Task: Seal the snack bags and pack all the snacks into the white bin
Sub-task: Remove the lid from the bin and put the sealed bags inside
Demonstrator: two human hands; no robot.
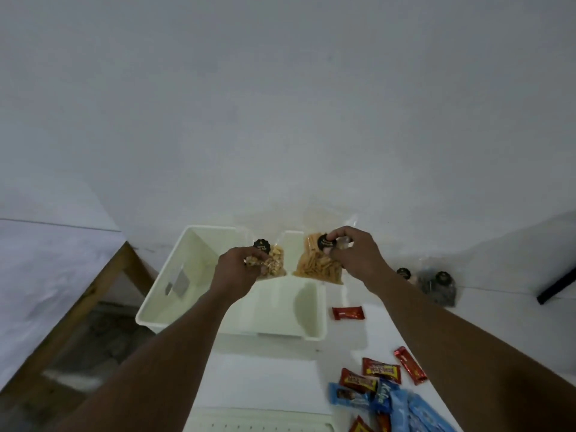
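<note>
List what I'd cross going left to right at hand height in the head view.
Left wall of the white bin → left hand → pale snack bag it grips → orange stick bag → right hand pinching that bag → dark snack bags → black bar.

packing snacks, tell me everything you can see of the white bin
The white bin is a rectangular open-topped tub, glossy plastic by its look, with a rolled rim. It sits upright on the white table. A grey patch marks its left inner wall; no snacks show inside. The left hand holds a clear snack bag above its far end.
</note>
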